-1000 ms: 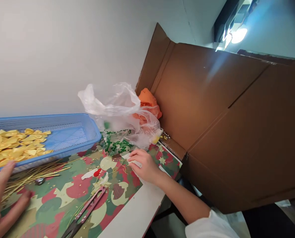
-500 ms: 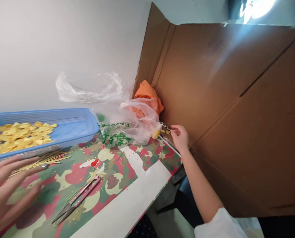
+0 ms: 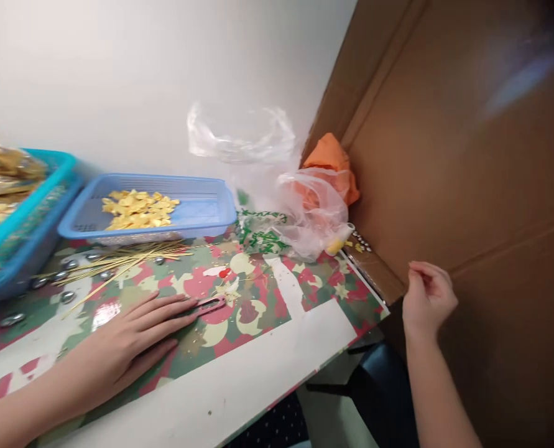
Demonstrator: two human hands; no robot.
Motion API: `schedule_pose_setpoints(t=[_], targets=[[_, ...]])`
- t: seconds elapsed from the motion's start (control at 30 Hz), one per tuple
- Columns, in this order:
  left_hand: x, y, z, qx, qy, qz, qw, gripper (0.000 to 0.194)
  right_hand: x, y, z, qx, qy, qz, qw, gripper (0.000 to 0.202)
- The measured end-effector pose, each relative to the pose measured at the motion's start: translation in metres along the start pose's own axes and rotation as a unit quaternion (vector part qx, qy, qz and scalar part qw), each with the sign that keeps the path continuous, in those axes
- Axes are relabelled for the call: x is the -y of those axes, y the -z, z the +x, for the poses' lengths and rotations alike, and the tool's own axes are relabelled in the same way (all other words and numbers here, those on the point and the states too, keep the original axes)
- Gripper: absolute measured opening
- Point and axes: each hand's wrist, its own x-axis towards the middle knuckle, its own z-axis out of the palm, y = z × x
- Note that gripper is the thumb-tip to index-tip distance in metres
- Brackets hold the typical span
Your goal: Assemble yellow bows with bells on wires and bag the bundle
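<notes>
My left hand [image 3: 134, 339] lies flat, fingers stretched out, over pink thread snips [image 3: 211, 305]; only their looped end shows past my fingertips. My right hand [image 3: 428, 298] is raised beyond the table's right edge, in front of the cardboard. Its fingers are pinched together, and whatever may be between them is hidden. Small silver beads [image 3: 361, 241] and yellow bits lie on a brown ledge at the table's far right corner. Beside them a small tube with yellow contents [image 3: 337, 244] leans by a clear plastic bag [image 3: 309, 211].
A blue basket [image 3: 206, 221] holds yellow folded pieces [image 3: 141, 210]. Thin gold sticks [image 3: 141, 258] and several silver balls [image 3: 66, 297] lie before it. A teal basket [image 3: 6, 218] with packed bags stands left. Tall cardboard [image 3: 467, 155] walls the right; an orange bag [image 3: 330, 158] sits in the corner.
My right hand has drawn back from the beads at the corner, fingers pinched. My left hand has come to rest over the snips. The view has turned left, showing the teal basket.
</notes>
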Motion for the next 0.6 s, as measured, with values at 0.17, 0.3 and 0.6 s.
schedule_pose_setpoints(t=[0.17, 0.3, 0.6], targets=[[0.013, 0.014, -0.004, 0.039, 0.045, -0.030, 0.998, 0.032, 0.057, -0.036, -0.033, 0.155, 0.069, 0.052, 0.984, 0.008], [0.006, 0.013, -0.011, 0.052, 0.110, -0.097, 0.988, 0.027, 0.114, -0.080, -0.069, 0.453, 0.138, 0.135, 0.870, 0.015], [-0.001, 0.018, -0.015, 0.034, 0.225, -0.239, 0.944, 0.022, 0.157, -0.142, -0.109, 0.677, 0.177, 0.112, 0.706, 0.014]])
